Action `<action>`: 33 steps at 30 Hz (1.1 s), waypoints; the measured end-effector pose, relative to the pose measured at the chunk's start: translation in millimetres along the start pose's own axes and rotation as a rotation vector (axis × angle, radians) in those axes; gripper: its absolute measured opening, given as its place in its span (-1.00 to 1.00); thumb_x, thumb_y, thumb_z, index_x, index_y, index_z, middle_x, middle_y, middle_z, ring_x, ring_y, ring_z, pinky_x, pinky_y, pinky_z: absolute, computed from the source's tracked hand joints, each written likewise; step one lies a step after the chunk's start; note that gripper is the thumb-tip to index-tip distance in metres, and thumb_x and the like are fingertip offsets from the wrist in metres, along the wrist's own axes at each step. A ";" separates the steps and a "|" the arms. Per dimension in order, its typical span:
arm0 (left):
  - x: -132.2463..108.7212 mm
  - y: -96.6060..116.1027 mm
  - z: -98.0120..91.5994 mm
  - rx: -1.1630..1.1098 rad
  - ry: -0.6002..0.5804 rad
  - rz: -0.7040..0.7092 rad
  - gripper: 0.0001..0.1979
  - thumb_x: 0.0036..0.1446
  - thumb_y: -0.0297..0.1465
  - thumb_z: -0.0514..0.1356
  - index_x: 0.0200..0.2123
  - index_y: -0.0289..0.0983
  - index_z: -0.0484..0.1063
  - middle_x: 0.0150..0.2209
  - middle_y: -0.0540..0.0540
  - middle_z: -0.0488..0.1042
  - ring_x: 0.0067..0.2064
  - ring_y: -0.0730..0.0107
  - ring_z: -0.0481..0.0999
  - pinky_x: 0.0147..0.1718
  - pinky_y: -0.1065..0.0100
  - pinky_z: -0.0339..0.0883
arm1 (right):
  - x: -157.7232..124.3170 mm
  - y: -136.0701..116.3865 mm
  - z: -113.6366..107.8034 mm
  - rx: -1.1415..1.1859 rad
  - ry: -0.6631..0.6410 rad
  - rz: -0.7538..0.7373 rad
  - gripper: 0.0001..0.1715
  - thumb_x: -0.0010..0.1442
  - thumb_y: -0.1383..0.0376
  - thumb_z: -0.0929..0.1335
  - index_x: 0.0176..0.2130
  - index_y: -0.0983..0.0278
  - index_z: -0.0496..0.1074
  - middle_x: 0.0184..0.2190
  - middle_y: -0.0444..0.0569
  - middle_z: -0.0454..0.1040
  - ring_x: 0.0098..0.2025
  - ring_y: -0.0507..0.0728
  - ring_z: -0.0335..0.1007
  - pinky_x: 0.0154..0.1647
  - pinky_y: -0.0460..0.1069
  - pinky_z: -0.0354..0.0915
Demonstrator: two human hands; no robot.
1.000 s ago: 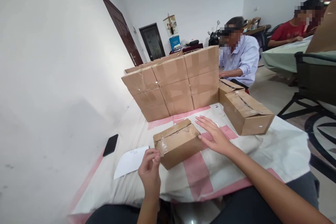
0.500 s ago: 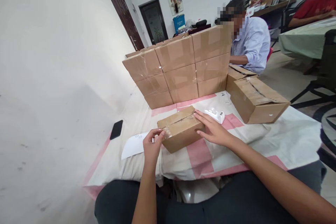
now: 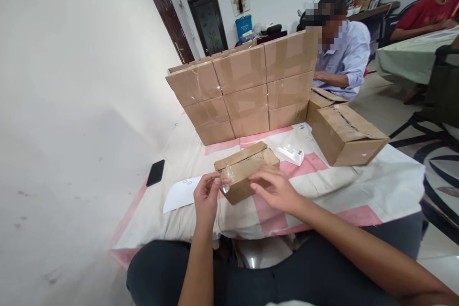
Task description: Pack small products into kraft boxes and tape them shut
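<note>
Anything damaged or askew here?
Yes. The big box at the right has rumpled, gaping top flaps. The small box has a ragged top seam, with loose clear tape at its end pinched by the left hand.

One small box (image 3: 247, 169); one clear tape strip (image 3: 225, 183) at its left end; behind it nine stacked boxes (image 3: 244, 95), three rows of three; to its right two larger boxes (image 3: 346, 136), one tape dispenser (image 3: 291, 154); to its left one paper sheet (image 3: 179, 193), one phone (image 3: 156, 172).
</note>
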State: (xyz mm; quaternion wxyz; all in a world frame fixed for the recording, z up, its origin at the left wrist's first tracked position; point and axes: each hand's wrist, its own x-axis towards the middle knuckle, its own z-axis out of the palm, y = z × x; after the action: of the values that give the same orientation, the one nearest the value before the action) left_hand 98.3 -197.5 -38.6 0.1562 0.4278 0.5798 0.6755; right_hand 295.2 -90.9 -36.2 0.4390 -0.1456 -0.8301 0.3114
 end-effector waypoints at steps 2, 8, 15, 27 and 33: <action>-3.6 0.5 0.9 -0.021 -0.028 0.007 -0.71 0.18 -0.12 0.28 -0.25 -0.24 0.47 -0.46 -0.05 0.61 -0.36 0.28 0.63 -0.23 0.25 0.50 | 7.1 -19.8 17.8 0.204 -0.144 0.218 -0.71 0.29 0.12 0.37 -0.23 0.28 0.56 -0.35 -0.01 0.60 -0.31 0.12 0.48 -0.26 0.00 0.37; -8.8 -3.6 -1.6 -0.013 -0.065 0.012 -0.67 0.15 -0.08 0.29 -0.27 -0.25 0.50 -0.40 -0.11 0.62 -0.32 0.24 0.63 -0.31 0.28 0.49 | 13.8 -35.5 59.2 0.640 -0.283 0.486 -0.47 0.24 -0.02 0.38 -0.53 0.34 0.49 -0.59 -0.09 0.45 -0.56 -0.01 0.25 -0.49 -0.09 0.20; -10.7 -7.9 2.6 0.091 0.028 0.206 -0.76 0.21 -0.22 0.26 -0.42 -0.24 0.53 -0.39 -0.07 0.54 -0.27 0.31 0.51 -0.19 0.28 0.40 | -3.4 -24.7 67.4 0.491 -0.128 0.393 -0.47 0.32 0.02 0.33 -0.51 0.32 0.48 -0.59 -0.10 0.44 -0.51 0.01 0.27 -0.47 -0.10 0.15; -18.2 -5.9 18.6 0.194 0.084 0.136 -0.75 0.24 -0.24 0.23 -0.42 -0.25 0.52 -0.40 -0.03 0.52 -0.29 0.36 0.50 -0.21 0.36 0.36 | -10.4 -10.7 59.9 0.405 -0.150 0.416 -0.46 0.34 0.03 0.29 -0.54 0.30 0.39 -0.67 -0.18 0.30 -0.59 -0.02 0.16 -0.52 -0.10 0.05; -1.1 -7.8 -12.8 0.145 0.502 0.115 -0.73 0.21 -0.17 0.25 -0.32 -0.28 0.48 -0.39 -0.02 0.53 -0.31 0.39 0.50 -0.23 0.37 0.38 | -3.6 7.2 30.6 -0.120 0.029 0.152 -0.45 0.35 0.18 0.27 -0.64 0.25 0.26 -0.67 -0.13 0.25 -0.52 0.04 0.19 -0.41 -0.03 0.12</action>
State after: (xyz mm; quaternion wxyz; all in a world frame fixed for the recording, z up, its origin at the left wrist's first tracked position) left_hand 86.9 -204.4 -45.7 -0.0622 0.2894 0.6221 0.7249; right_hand 272.0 -99.1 -56.0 0.4167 -0.2387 -0.8273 0.2915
